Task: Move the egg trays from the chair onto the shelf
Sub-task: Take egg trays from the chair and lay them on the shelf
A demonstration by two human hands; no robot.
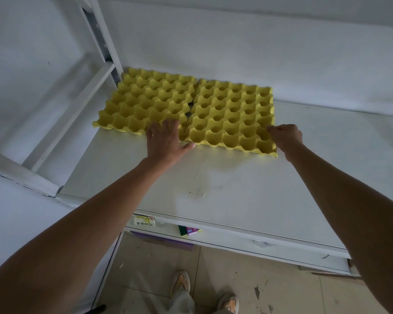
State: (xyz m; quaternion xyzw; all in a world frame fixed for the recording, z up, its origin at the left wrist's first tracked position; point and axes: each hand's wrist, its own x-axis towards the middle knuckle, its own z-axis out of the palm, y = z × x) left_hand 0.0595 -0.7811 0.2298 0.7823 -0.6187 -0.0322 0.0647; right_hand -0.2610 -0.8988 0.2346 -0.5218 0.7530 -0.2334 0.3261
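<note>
Two yellow egg trays lie flat side by side on the white shelf [236, 189], toward its back left. The left egg tray [145, 98] sits against the shelf post. The right egg tray [232, 114] butts against it. My left hand [166, 141] lies with straight spread fingers over the front edges where the two trays meet, thumb at the right tray's front rim. My right hand [286, 135] is at the right tray's front right corner, fingers curled and pinching its edge. The chair is out of view.
A white upright post [100, 35] and a slanted rail [75, 114] stand at the shelf's left. A white wall runs behind. Below the shelf's front edge, a lower level holds small boxes [192, 230]. My feet stand on the tiled floor [281, 288].
</note>
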